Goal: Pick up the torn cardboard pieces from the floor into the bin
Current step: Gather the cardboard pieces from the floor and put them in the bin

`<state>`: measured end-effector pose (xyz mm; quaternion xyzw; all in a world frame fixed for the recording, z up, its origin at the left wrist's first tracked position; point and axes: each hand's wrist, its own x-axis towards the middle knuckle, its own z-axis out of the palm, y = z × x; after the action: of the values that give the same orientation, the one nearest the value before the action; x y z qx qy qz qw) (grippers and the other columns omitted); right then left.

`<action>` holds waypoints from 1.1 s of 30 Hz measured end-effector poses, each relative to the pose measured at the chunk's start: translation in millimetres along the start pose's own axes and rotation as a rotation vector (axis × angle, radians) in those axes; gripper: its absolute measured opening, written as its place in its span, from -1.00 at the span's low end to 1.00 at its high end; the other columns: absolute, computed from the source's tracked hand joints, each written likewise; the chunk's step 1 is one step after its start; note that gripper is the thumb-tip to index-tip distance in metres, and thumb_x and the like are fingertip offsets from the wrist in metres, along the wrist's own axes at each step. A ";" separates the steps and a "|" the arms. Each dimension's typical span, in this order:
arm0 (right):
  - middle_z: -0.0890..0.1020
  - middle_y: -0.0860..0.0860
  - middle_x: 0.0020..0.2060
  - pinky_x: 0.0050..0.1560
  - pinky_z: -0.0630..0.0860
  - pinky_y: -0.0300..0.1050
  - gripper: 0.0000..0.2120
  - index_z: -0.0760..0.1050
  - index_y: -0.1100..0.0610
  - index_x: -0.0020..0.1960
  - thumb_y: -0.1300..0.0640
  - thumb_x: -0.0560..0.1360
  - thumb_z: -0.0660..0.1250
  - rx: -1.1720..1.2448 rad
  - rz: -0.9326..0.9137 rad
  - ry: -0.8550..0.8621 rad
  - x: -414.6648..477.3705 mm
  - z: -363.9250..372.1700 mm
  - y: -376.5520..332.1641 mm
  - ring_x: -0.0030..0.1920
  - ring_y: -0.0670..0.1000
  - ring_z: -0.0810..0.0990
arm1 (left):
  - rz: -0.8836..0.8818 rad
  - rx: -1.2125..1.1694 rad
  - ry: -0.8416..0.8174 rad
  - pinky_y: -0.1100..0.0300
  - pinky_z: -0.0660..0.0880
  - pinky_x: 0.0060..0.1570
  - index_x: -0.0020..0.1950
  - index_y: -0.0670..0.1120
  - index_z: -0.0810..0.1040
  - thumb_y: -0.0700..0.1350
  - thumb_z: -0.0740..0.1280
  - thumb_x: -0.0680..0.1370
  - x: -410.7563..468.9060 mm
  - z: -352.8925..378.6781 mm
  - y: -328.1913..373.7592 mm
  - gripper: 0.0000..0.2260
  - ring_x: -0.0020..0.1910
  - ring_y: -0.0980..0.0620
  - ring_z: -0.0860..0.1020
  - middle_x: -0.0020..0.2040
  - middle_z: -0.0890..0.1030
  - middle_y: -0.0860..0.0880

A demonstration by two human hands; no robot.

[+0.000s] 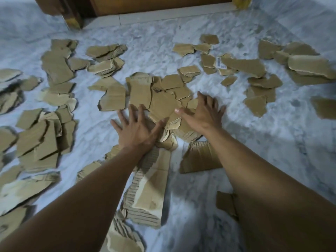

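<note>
- The left hand (138, 129) lies spread, fingers straight, on the middle heap of torn cardboard pieces (160, 99).
- The right hand (205, 113) lies spread beside it.
- More pieces litter the marble floor (263, 142).

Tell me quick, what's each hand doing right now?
Left hand: open, fingers spread, on the cardboard pile.
Right hand: open, fingers spread, at the pile's right edge.

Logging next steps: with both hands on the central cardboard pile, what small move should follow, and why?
Probably draw both hands inward to gather the cardboard pile: the left hand and right hand lie open on it, fingers spread, gripping nothing.
</note>
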<state>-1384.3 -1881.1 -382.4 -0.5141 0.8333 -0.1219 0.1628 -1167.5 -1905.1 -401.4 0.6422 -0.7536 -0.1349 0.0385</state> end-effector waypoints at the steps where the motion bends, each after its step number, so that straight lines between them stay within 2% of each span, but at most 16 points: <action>1: 0.19 0.14 0.57 0.52 0.03 0.25 -0.04 0.05 0.02 0.63 -0.53 0.44 0.16 -0.003 -0.047 0.030 -2.8 1.6 -7.3 0.56 0.23 0.12 | 0.012 -0.006 0.015 -0.33 -0.27 0.50 0.65 0.02 -0.07 0.57 -0.18 0.47 0.1 1.0 0.2 -0.09 0.60 -0.28 -0.22 0.66 -0.10 -0.08; 3: 0.32 0.18 0.45 0.39 0.30 0.15 -0.15 0.16 0.08 0.58 -0.45 0.50 0.18 -0.035 -0.086 0.085 -10.2 6.1 -21.9 0.42 0.25 0.32 | 0.014 -0.008 0.105 -0.30 -0.07 0.51 0.61 -0.04 0.08 0.47 -0.12 0.55 -2.0 -0.4 2.7 -0.20 0.60 -0.25 -0.03 0.63 0.10 -0.08; 5: 0.37 0.23 0.38 0.22 0.48 0.11 -0.20 0.21 0.14 0.54 -0.41 0.54 0.15 -0.068 -0.078 0.109 -19.4 10.5 -32.0 0.30 0.24 0.44 | 0.011 0.013 0.206 -0.19 0.18 0.39 0.53 -0.05 0.24 0.39 -0.03 0.58 -7.0 -2.1 5.5 -0.31 0.46 -0.21 0.22 0.52 0.31 -0.09; 8: 0.47 0.20 0.24 -0.07 0.52 0.00 -0.28 0.33 0.19 0.43 -0.38 0.57 0.12 -0.065 -0.047 0.104 -28.7 10.1 -38.6 0.12 0.22 0.59 | 0.014 -0.021 0.241 -0.11 0.33 0.20 0.46 0.00 0.34 0.30 0.08 0.60 -13.9 -2.4 9.2 -0.45 0.27 -0.23 0.38 0.41 0.43 -0.12; 10: 0.56 0.11 0.12 -0.13 0.51 -0.06 -0.39 0.44 0.15 0.29 -0.36 0.56 0.18 0.005 -0.039 0.098 -30.0 9.4 -39.9 0.00 0.17 0.64 | 0.017 -0.057 0.231 -0.09 0.40 0.15 0.46 0.01 0.36 0.28 0.13 0.59 -16.7 -2.9 7.4 -0.47 0.21 -0.26 0.44 0.38 0.45 -0.15; 13: 0.66 0.02 0.01 -0.09 0.55 -0.07 -0.55 0.48 0.05 0.21 -0.28 0.54 0.30 0.221 -0.046 0.091 -39.0 10.2 -43.2 -0.02 0.12 0.66 | 0.005 -0.166 0.205 -0.03 0.47 0.06 0.45 -0.03 0.41 0.28 0.21 0.58 -17.4 -12.3 3.7 -0.45 0.21 -0.25 0.53 0.36 0.49 -0.14; 15: 0.67 0.00 0.11 -0.06 0.46 -0.10 -0.58 0.47 0.03 0.31 -0.18 0.56 0.34 0.345 -0.040 0.066 -50.8 10.9 -50.6 0.10 0.11 0.64 | -0.008 -0.265 0.188 0.02 0.46 0.01 0.40 -0.03 0.47 0.30 0.27 0.54 -16.6 -21.7 1.6 -0.44 0.21 -0.20 0.55 0.30 0.56 -0.12; 18: 0.53 0.01 0.39 0.26 0.47 -0.06 -0.42 0.31 0.01 0.53 -0.05 0.57 0.38 0.637 -0.009 -0.029 -62.3 18.3 -61.6 0.36 0.07 0.51 | -0.017 -0.463 0.122 0.08 0.47 -0.01 0.31 -0.08 0.56 0.26 0.38 0.52 -16.9 -34.3 -3.5 -0.48 0.18 -0.16 0.60 0.16 0.67 -0.10; 19: 0.47 0.01 0.45 0.35 0.44 -0.02 -0.36 0.24 0.00 0.58 -0.02 0.57 0.40 0.733 0.007 -0.064 -65.7 18.7 -64.7 0.42 0.06 0.46 | -0.039 -0.544 0.089 0.09 0.49 0.03 0.32 -0.11 0.57 0.22 0.42 0.51 -18.7 -37.4 -4.9 -0.47 0.18 -0.14 0.61 0.16 0.68 -0.11; 21: 0.44 0.02 0.47 0.40 0.42 0.00 -0.30 0.18 0.01 0.62 0.05 0.57 0.41 0.826 0.039 -0.071 -70.8 18.6 -64.5 0.44 0.03 0.44 | -0.080 -0.685 0.018 0.07 0.53 0.18 0.39 -0.11 0.54 0.20 0.47 0.48 -24.2 -42.0 -3.3 -0.40 0.22 -0.10 0.60 0.23 0.65 -0.11; 24: 0.49 0.04 0.43 0.33 0.41 -0.15 -0.35 0.24 0.08 0.60 0.11 0.58 0.40 0.873 0.057 0.010 -81.3 6.1 -57.2 0.39 -0.01 0.48 | -0.068 -0.798 -0.067 -0.06 0.52 0.25 0.46 -0.09 0.46 0.20 0.50 0.45 -32.4 -48.1 8.6 -0.33 0.24 -0.09 0.57 0.28 0.60 -0.10; 27: 0.55 0.08 0.38 0.34 0.51 0.02 -0.40 0.35 0.04 0.55 0.07 0.55 0.40 0.855 0.039 0.062 -94.8 -14.5 -48.7 0.35 0.04 0.55 | -0.067 -0.989 -0.139 -0.09 0.57 0.20 0.46 -0.08 0.44 0.20 0.54 0.36 -42.9 -57.9 22.5 -0.24 0.18 -0.09 0.61 0.24 0.61 -0.10; 28: 0.57 0.07 0.36 0.32 0.53 0.06 -0.42 0.36 0.04 0.54 0.07 0.55 0.40 0.834 0.038 0.082 -99.9 -23.0 -43.9 0.33 0.04 0.56 | -0.043 -1.023 -0.156 -0.08 0.57 0.20 0.45 -0.09 0.45 0.14 0.56 0.37 -47.5 -63.4 30.7 -0.28 0.16 -0.08 0.61 0.22 0.62 -0.10; 30: 0.52 0.05 0.42 0.37 0.49 0.01 -0.41 0.34 0.05 0.56 0.08 0.57 0.39 0.801 0.047 0.132 -113.3 -47.0 -32.2 0.37 0.02 0.52 | 0.000 -1.106 -0.196 -0.03 0.59 0.19 0.40 -0.12 0.49 -0.02 0.56 0.45 -56.7 -72.2 50.3 -0.43 0.08 -0.04 0.64 0.13 0.66 -0.08; 33: 0.45 0.04 0.47 0.36 0.38 -0.16 -0.43 0.32 0.10 0.57 0.09 0.60 0.37 0.799 0.081 0.226 -130.7 -87.7 -5.3 0.45 0.01 0.43 | 0.082 -1.226 -0.308 0.19 0.62 -0.03 0.31 -0.13 0.50 -0.19 0.50 0.51 -72.4 -91.6 94.0 -0.61 -0.07 0.04 0.64 0.03 0.67 -0.07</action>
<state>-1360.0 -1763.1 -280.9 -0.3605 0.7528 -0.4847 0.2615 -1223.9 -1835.3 -281.4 0.4476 -0.5602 -0.6313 0.2954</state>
